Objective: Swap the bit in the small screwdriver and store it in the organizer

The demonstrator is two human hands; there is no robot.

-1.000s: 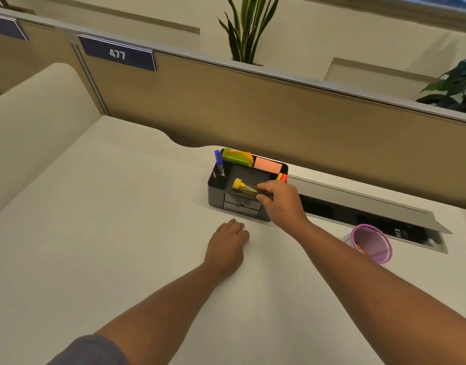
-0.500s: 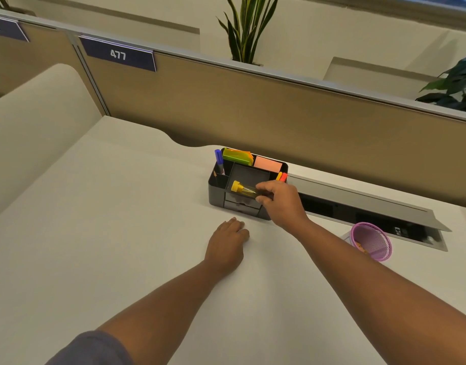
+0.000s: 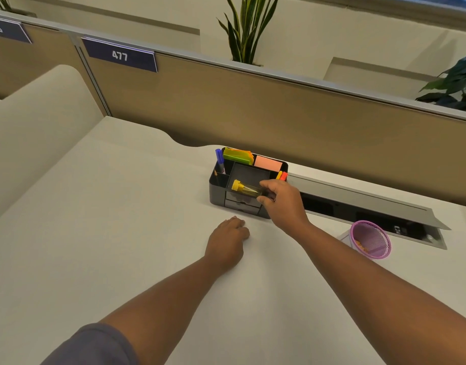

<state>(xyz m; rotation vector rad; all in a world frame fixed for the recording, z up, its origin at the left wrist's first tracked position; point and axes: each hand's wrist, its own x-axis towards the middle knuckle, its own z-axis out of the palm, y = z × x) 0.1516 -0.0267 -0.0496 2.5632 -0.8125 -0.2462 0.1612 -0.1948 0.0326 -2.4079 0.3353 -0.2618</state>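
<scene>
A dark grey desk organizer (image 3: 216, 192) stands on the white desk near the back partition. My right hand (image 3: 283, 201) grips the small screwdriver (image 3: 246, 188) by its dark end. Its clear handle with a yellow cap points left and lies low over the organizer's middle tray. My left hand (image 3: 227, 242) rests palm down on the desk just in front of the organizer, fingers curled, holding nothing. The screwdriver's bit is hidden by my right fingers.
The organizer holds a blue pen (image 3: 219, 159), green and orange sticky notes (image 3: 238, 155), a pink pad (image 3: 268, 163) and markers (image 3: 282, 175). A purple mesh cup (image 3: 371, 242) stands at right beside an open cable trough (image 3: 358, 209). A brown partition rises behind.
My right hand has lowered the screwdriver slightly into the organizer's middle tray. My left hand has stayed put on the desk.
</scene>
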